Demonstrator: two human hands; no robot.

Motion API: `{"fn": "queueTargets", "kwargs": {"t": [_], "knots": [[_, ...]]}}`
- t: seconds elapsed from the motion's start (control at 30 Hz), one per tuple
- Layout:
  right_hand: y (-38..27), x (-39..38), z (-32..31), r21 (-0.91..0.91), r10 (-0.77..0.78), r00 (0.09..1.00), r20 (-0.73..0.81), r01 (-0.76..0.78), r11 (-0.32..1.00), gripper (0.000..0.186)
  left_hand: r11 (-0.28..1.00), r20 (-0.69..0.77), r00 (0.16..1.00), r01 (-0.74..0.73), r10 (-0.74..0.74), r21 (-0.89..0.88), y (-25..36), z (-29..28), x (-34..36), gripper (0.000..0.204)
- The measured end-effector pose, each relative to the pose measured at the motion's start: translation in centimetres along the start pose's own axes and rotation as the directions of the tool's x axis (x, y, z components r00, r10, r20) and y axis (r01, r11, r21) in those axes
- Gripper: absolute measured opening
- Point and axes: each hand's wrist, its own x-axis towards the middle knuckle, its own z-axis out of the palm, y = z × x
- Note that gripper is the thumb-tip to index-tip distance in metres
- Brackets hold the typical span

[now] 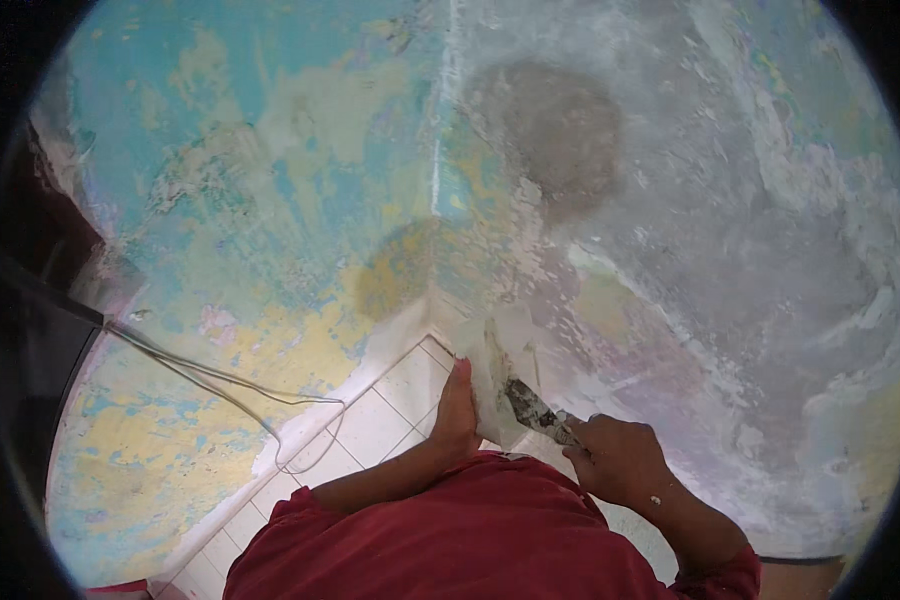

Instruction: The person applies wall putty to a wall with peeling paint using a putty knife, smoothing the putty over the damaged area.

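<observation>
My left hand [456,412] is wrapped around the near left side of a pale, translucent, flat-sided piece [486,405], with its thumb pointing up along the edge. Whether this is a board or a container I cannot make out. Dark and whitish smears run down its face. My right hand [618,458] grips the handle of a putty knife [538,410] caked with white and grey filler. The knife's blade end lies against the pale piece, pointing up and left. A white speck sits on my right wrist.
Two patchy walls meet at a corner ahead: the left wall [260,170] in turquoise and yellow, the right wall [690,220] grey with dark damp-looking patches. White floor tiles [375,425] lie below. A looped pale cable [215,378] hangs at the left, near a dark opening.
</observation>
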Motion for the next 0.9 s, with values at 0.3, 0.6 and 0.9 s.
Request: {"fn": "queueTargets", "kwargs": {"t": [0.3, 0.6, 0.9], "knots": [[-0.6, 3.1, 0.3, 0.223, -0.085, 0.996, 0.004, 0.082, 0.971, 0.035, 0.986, -0.050, 0.989, -0.146, 0.142, -0.084, 1.9, -2.3, -1.4, 0.066], [3.7, 3.1, 2.3, 0.747, -0.077, 0.997, 0.023, 0.034, 0.664, 0.050, 0.969, 0.040, 0.980, -0.188, 0.196, -0.161, -0.6, -1.3, -1.0, 0.073], [5.7, 0.9, 1.5, 0.961, -0.038, 0.980, 0.195, -0.183, 0.208, 0.047, 0.979, 0.059, 0.996, -0.053, 0.066, -0.197, 0.4, 5.0, -2.4, 0.093]]}}
